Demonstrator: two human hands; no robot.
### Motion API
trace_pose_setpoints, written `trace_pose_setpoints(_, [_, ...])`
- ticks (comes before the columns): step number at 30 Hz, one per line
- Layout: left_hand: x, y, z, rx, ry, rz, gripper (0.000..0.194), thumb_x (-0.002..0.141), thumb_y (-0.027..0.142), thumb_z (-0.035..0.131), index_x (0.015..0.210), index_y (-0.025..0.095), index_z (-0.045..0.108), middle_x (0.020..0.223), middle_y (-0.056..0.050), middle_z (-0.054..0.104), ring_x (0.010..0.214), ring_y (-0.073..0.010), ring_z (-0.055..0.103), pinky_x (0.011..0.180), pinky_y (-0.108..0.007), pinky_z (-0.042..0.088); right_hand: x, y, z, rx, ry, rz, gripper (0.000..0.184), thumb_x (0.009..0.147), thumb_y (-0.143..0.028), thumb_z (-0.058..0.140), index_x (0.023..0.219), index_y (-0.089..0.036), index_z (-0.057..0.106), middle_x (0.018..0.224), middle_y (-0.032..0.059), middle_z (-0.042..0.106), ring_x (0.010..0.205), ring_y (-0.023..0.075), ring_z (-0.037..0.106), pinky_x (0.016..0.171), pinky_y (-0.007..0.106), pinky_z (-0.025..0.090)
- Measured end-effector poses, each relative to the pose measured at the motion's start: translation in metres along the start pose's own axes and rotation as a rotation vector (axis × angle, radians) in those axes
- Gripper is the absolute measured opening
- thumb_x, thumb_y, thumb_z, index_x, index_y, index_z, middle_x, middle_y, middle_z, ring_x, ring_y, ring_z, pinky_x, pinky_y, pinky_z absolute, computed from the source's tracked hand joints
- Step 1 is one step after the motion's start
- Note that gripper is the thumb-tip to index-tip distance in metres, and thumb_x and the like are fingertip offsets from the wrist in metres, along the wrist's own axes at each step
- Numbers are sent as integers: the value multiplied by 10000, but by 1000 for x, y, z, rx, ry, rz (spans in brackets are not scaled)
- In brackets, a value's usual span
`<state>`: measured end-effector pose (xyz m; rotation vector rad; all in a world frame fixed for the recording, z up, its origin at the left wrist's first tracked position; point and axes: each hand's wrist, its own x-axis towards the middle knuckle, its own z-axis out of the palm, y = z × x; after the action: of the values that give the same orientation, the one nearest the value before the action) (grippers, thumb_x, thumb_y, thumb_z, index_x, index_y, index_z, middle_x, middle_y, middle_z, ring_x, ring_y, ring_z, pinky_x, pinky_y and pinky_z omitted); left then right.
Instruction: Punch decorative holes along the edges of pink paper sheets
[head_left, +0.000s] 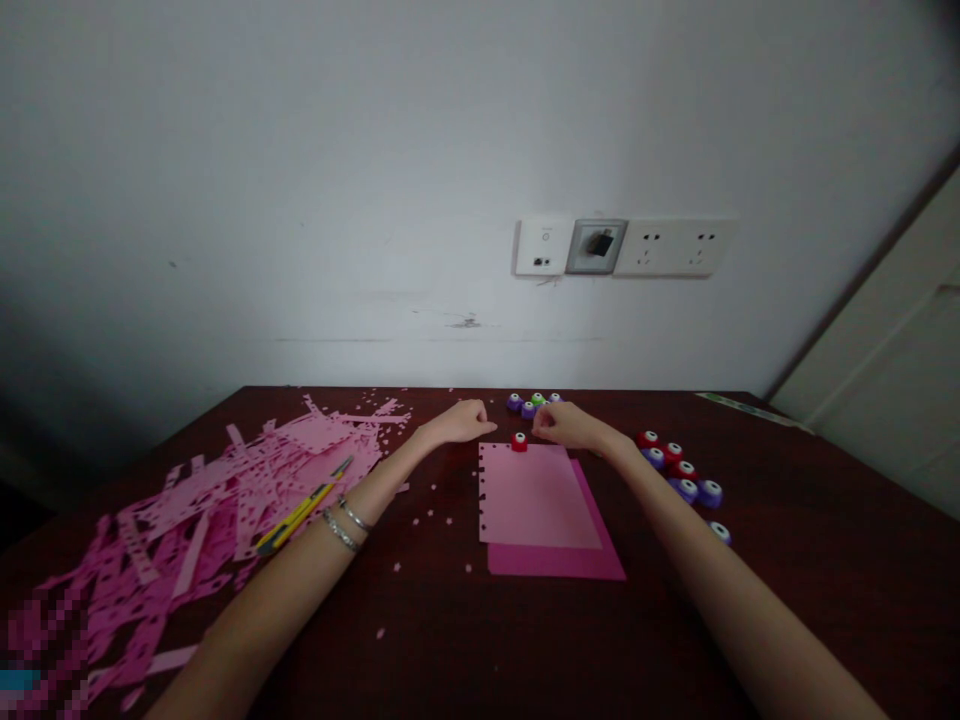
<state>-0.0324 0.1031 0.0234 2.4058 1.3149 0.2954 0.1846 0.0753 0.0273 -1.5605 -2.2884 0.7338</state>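
A light pink sheet (536, 495) lies on a darker pink sheet (592, 555) in the middle of the dark wooden table (787, 600). Small holes run down the light sheet's left edge. A small red punch (518, 442) sits on the sheet's far edge. My left hand (465, 421) rests just left of it with fingers curled in a loose fist. My right hand (562, 424) is just right of the punch, fingers pinched together, fingertips close to it. Whether either hand holds anything is hidden.
Several purple and green punches (529, 404) stand behind the hands; red and purple ones (679, 472) lie to the right. A heap of pink paper strips (225, 510) and a yellow utility knife (304, 510) lie at left. Wall sockets (622, 247) are behind the table.
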Motion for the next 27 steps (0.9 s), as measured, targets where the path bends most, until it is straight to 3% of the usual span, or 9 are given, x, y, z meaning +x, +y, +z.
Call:
trace_pose_setpoints(2, [1, 6, 0, -48, 50, 6, 287, 762, 409, 511, 717, 133, 575, 694, -26, 588, 613, -115, 489, 525, -225, 323, -1, -3, -2, 56, 26, 33, 172, 721, -220, 527, 565, -149, 525, 519, 6, 534, 477, 89, 463, 450, 199, 337])
trace_pose_setpoints(5, [5, 13, 3, -149, 58, 16, 315, 754, 432, 514, 644, 139, 548, 575, 8, 515, 527, -90, 433, 482, -221, 290, -3, -5, 1, 240, -57, 129, 265, 767, -307, 505, 557, -146, 506, 456, -10, 502, 373, 63, 417, 371, 183, 316])
trace_pose_setpoints(9, [12, 19, 7, -339, -104, 9, 371, 730, 438, 539, 505, 148, 481, 436, 41, 386, 422, -65, 337, 423, -224, 240, -2, 0, 9, 501, -162, 211, 245, 777, -323, 499, 615, -140, 513, 439, -37, 473, 309, 24, 310, 298, 153, 197])
trace_pose_setpoints(15, [24, 27, 5, -551, -324, -166, 261, 619, 327, 673, 522, 128, 537, 461, 40, 422, 402, -38, 317, 388, -207, 203, 1, 8, 15, 709, -300, 234, 175, 748, -264, 512, 625, -140, 495, 410, -73, 409, 294, 2, 223, 292, 141, 135])
trace_pose_setpoints(20, [35, 22, 4, -605, -492, -233, 276, 551, 320, 752, 522, 120, 564, 484, 26, 430, 404, -31, 297, 376, -198, 182, -1, 6, 14, 757, -340, 225, 198, 738, -248, 518, 576, -148, 463, 377, -87, 363, 293, 0, 197, 295, 137, 119])
trace_pose_setpoints(27, [51, 15, 5, -544, -700, -206, 302, 549, 381, 750, 518, 134, 579, 473, 23, 372, 404, -33, 215, 367, -189, 157, 1, 10, 19, 782, -352, 239, 242, 760, -257, 482, 545, -154, 441, 349, -92, 323, 283, 7, 179, 282, 138, 93])
